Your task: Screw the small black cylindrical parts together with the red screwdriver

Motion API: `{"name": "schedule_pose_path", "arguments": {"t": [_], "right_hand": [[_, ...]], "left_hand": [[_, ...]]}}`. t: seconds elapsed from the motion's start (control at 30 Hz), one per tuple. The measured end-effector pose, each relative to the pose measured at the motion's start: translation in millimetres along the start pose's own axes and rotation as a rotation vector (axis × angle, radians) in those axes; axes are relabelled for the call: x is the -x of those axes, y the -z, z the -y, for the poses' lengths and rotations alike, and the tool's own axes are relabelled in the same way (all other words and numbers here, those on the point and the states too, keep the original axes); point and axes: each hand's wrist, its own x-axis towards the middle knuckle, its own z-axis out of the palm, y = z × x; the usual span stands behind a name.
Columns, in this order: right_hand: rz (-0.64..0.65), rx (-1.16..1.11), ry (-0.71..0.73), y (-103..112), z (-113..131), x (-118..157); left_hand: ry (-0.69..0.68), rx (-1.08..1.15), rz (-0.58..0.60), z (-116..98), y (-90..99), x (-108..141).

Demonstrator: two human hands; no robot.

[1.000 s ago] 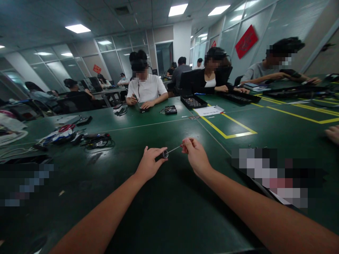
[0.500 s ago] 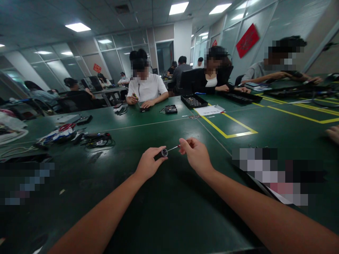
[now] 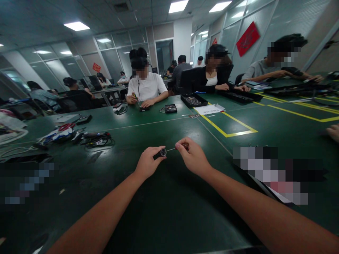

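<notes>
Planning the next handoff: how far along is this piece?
Looks done: the black cylinder is in the left hand, round end exposed. In hand: the right hand holds a thin tool, its shaft reaching toward that end; contact is unclear. Left: setting both down, probably, as neither is released. The cylinder's inside is too small to judge.

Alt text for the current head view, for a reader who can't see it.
Left hand holds a dark cylinder, its round end facing the camera; right hand holds a thin metal rod near that end. Both are above a green table, with a black cable bundle to the left.
</notes>
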Motion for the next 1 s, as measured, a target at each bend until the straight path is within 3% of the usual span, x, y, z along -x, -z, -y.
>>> {"name": "schedule_pose_path", "arguments": {"t": [0.13,0.37,0.6,0.77,0.87,1.0], "right_hand": [[0.042,0.022,0.008,1.3,3.8,3.4],[-0.033,0.055,-0.041,0.0,2.5,3.0],[-0.086,-0.160,-0.034,-6.9,-0.4,2.3],[-0.161,-0.344,-0.211,-5.1,-8.7,-8.0],[-0.217,-0.351,-0.284,-3.4,-14.0,-11.1],[-0.196,-0.281,-0.262,-4.1,-17.1,-8.5]], "left_hand": [[0.013,0.008,-0.013,-1.0,-0.2,-0.5],[0.003,0.023,0.000,-0.4,-1.8,-1.3],[0.026,0.023,-0.017,-0.1,-0.3,-0.6],[-0.103,-0.106,0.038,-4.2,1.6,-1.7],[-0.057,-0.155,0.092,-2.3,2.0,-3.0],[0.007,-0.158,0.114,-1.1,1.4,-3.2]]}}
